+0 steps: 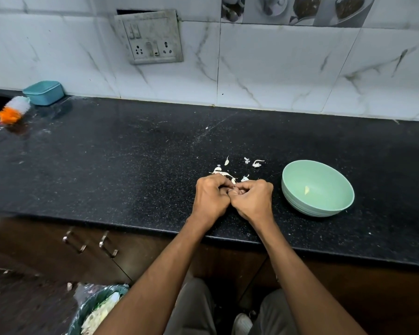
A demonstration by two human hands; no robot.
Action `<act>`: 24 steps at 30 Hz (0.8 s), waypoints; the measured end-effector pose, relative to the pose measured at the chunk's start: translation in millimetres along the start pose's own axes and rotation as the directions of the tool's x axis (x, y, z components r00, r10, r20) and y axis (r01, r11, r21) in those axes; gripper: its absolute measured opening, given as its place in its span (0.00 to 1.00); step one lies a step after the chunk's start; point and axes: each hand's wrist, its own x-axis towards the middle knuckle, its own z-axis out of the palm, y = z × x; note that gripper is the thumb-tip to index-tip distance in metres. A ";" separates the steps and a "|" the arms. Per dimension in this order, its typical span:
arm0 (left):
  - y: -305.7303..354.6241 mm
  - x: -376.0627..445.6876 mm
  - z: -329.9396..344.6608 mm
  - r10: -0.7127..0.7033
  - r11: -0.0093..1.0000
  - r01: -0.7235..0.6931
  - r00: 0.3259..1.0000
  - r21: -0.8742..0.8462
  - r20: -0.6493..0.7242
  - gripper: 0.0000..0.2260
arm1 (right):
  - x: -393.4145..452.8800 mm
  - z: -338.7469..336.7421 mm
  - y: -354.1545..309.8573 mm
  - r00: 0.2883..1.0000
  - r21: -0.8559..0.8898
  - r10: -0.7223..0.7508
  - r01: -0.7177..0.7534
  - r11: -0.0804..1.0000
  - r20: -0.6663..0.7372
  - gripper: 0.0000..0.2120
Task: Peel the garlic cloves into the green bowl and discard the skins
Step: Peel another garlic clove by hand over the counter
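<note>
Head view: both hands, left (211, 195) and right (252, 199), are curled together over the table (131, 165), pinching something tiny, probably a clove mid-peel. Next it should go in the bowl (298, 189); skins (228, 169) need binning.

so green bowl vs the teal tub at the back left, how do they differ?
The green bowl is round, open-topped and pale green, with one peeled clove inside. The teal tub is rectangular, darker blue-green, and seems to have a lid on.
The bowl sits near the counter's front edge, right of the hands; the tub stands against the tiled wall, far left.
Both look like plastic and rest upright on the black counter.
</note>
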 end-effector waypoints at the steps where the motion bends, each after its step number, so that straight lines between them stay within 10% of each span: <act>1: -0.5 -0.4 0.0 0.000 1.000 0.000 1.000 0.002 0.002 0.09 | -0.1 -0.2 -1.0 1.000 0.005 0.010 -0.010 1.000 0.005 0.04; 24: -1.9 -0.6 0.4 -0.203 0.972 0.196 0.978 -0.129 -0.043 0.09 | 5.0 -9.2 3.8 0.978 0.412 0.178 -0.209 0.887 0.112 0.12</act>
